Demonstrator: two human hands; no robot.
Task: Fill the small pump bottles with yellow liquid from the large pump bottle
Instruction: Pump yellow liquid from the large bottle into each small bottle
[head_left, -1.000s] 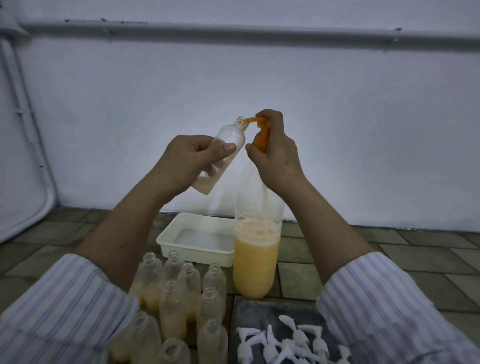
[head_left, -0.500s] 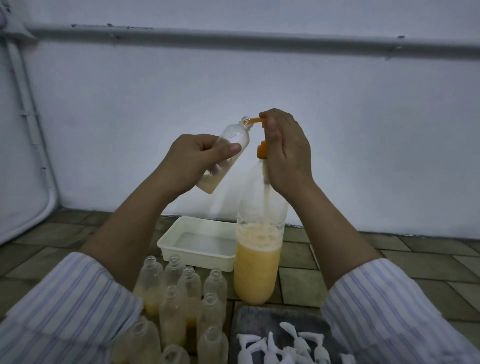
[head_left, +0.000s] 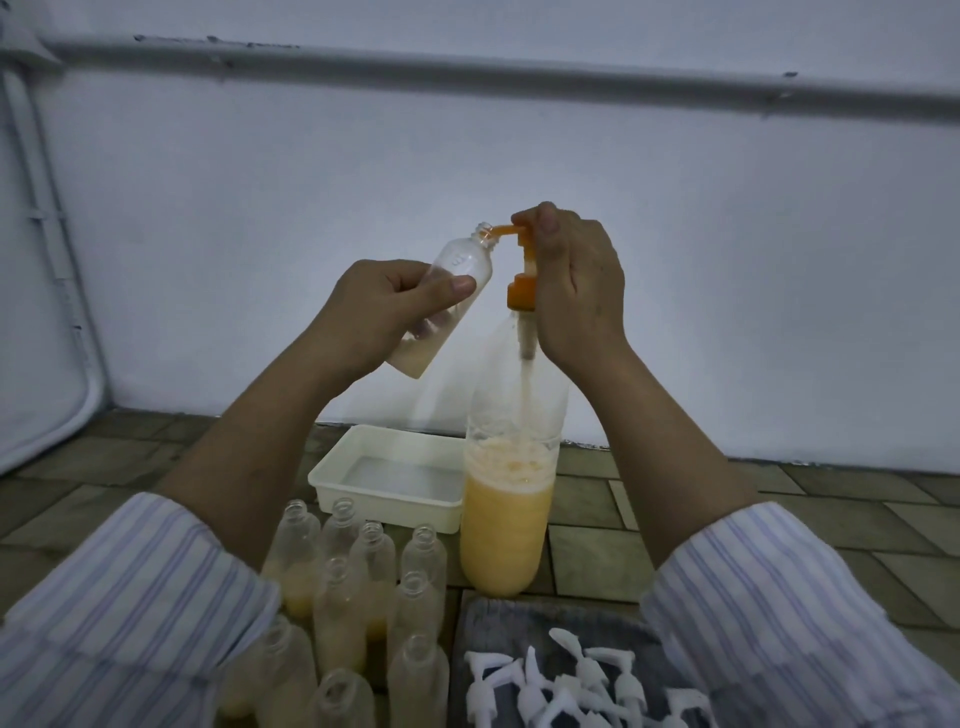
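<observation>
My left hand (head_left: 382, 312) grips a small clear bottle (head_left: 457, 275), tilted, its open mouth against the orange spout. A little pale yellow liquid sits in its bottom end. My right hand (head_left: 576, 291) rests on top of the orange pump head (head_left: 524, 260) of the large bottle (head_left: 511, 499), fingers curled over it and thumb beside the stem. The pump head stands raised, with its stem showing. The large clear bottle stands on the tiled floor, roughly a third full of yellow liquid with foam on top.
Several small open bottles (head_left: 363, 587), some partly filled with yellow liquid, stand in a cluster at lower left. A white tray (head_left: 387, 499) holding clear liquid sits behind them. White pump caps (head_left: 576, 686) lie on a dark mat (head_left: 504, 623). A white wall rises close behind.
The orange pump head has risen from pressed down to fully up, and my right hand has lifted with it. The small bottle stays at the spout.
</observation>
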